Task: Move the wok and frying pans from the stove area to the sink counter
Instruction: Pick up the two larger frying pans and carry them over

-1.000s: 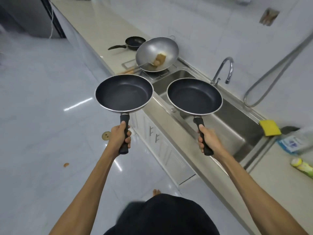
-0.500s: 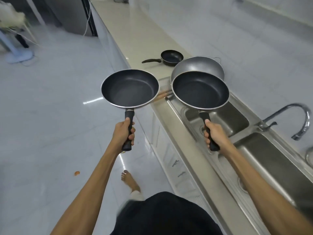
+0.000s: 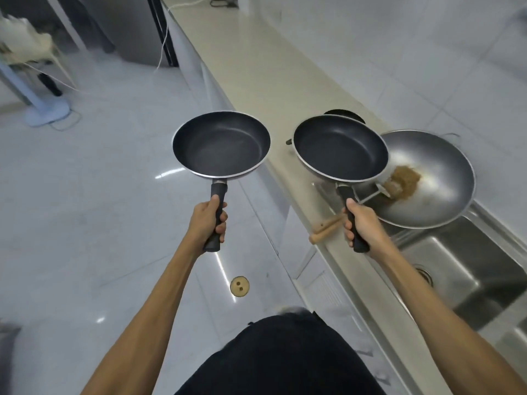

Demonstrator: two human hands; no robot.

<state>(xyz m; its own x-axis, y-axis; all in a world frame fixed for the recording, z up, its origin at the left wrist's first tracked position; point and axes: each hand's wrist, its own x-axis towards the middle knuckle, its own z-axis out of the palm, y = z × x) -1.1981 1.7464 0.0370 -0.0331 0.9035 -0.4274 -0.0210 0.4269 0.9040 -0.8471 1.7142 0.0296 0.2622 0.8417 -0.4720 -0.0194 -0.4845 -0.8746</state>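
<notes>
I hold two black non-stick frying pans level in the air, one in each hand. My left hand (image 3: pixel 209 222) grips the handle of the left frying pan (image 3: pixel 221 143), which hangs over the floor. My right hand (image 3: pixel 360 223) grips the handle of the right frying pan (image 3: pixel 340 148), above the counter edge (image 3: pixel 273 89). Behind it to the right sits the steel wok (image 3: pixel 433 178) with a brown pad and a wooden-handled spatula (image 3: pixel 325 233) in it. A small black pan (image 3: pixel 346 113) is mostly hidden behind the right pan.
The steel sink basin (image 3: pixel 467 269) lies at the right, just past the wok. The long beige counter runs away towards a dark fridge (image 3: pixel 137 27). A fan base (image 3: pixel 47 109) and cables stand at the far left on the glossy floor.
The view has swung left along the counter. The tap has left the frame, and the wok now shows to the right of the right pan. Both hands keep their grips.
</notes>
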